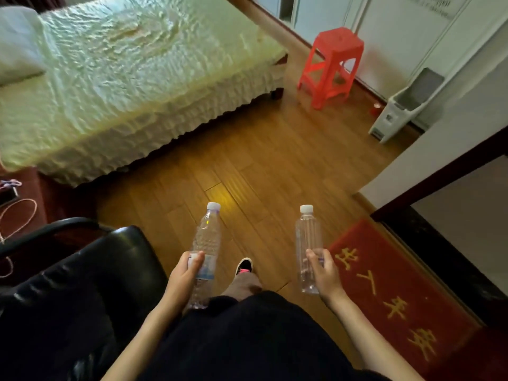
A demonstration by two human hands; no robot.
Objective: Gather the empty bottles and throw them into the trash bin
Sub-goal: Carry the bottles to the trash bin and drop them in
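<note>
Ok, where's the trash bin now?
Head view, upper right: the trash bin stands against the white wall, just right of the red stool.

Left hand [187,270] covers part of labelled bottle [206,254]; label print unreadable. Bottle base hidden behind dark clothing. Upper-right wall lettering blurred. Doormat [398,295] cut off at lower right.

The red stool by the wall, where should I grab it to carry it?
Grab the red stool by the edges of its flat square seat, reaching down from above. It stands upright with nothing on it, and its legs splay outward, so the seat looks like the narrowest, handiest part.
</note>
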